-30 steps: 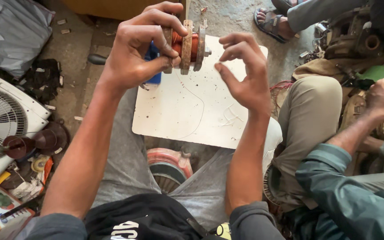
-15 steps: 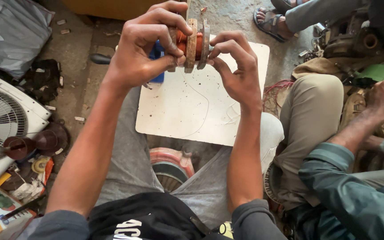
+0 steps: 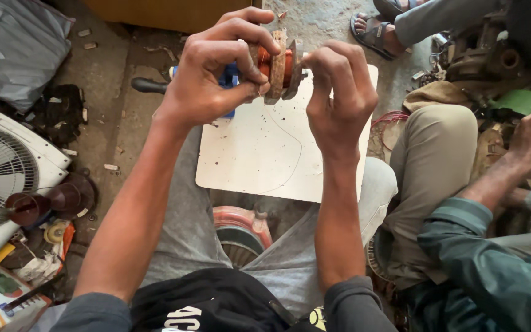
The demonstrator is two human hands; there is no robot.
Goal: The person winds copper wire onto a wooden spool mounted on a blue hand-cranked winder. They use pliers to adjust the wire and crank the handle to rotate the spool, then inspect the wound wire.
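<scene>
Both hands are raised above a white board (image 3: 278, 160) that lies on the floor past the person's knees. The left hand (image 3: 213, 74) is clamped around a copper-wound coil spool (image 3: 278, 64) with two worn disc flanges, fingers curled over its top. The right hand (image 3: 339, 98) pinches the spool's right flange, touching it. A white fan (image 3: 1, 172) lies far left; another person's arm (image 3: 493, 184) is at right.

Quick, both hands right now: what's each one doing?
Left hand: closed on the copper-wound spool, holding it up.
Right hand: fingers curled at the spool's right end, touching it.
</scene>
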